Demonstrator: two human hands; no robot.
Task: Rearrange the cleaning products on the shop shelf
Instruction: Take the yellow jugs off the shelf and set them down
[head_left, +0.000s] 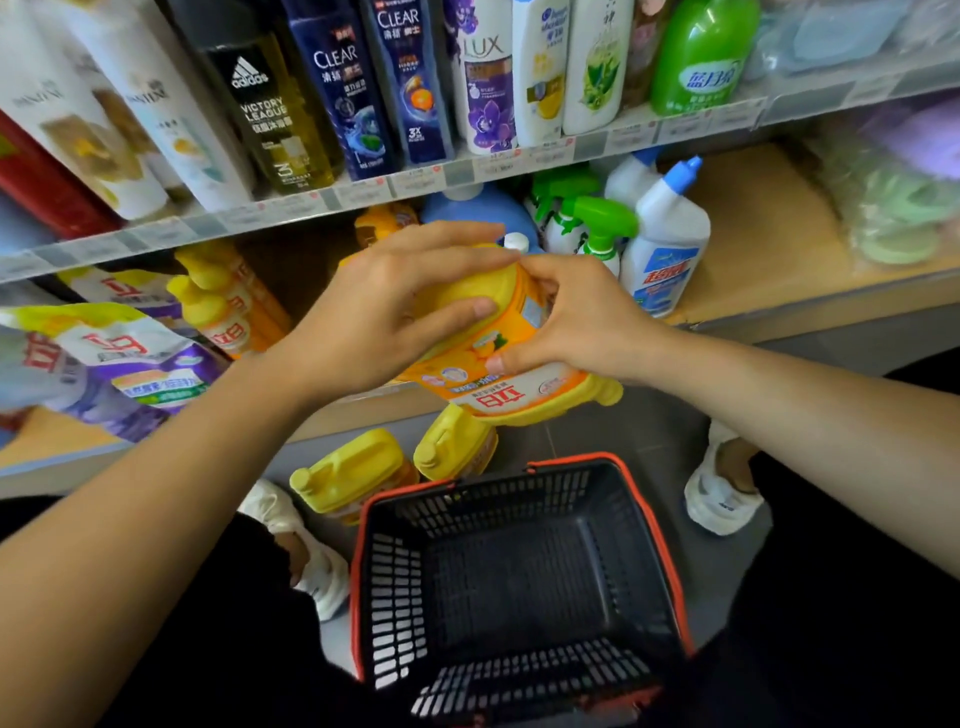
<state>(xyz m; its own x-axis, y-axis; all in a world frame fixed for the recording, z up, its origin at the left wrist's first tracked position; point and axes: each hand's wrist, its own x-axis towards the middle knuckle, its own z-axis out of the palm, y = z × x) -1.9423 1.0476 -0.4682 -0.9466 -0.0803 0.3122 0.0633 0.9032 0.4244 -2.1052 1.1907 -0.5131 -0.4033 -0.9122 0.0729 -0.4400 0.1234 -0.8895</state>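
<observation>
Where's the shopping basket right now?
Head view, bottom centre: the basket stands on the floor between the white shoes, with two yellow jugs at its far rim.

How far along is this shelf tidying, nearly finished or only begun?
Seemingly midway. Done: yellow bottles stand on the lower shelf; the basket is empty. In hand: left hand and right hand grip a yellow jug at the shelf edge. Left: one floor jug and a second floor jug.

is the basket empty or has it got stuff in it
Empty: the basket shows only its bare dark floor and slotted walls, with nothing lying inside.
</observation>
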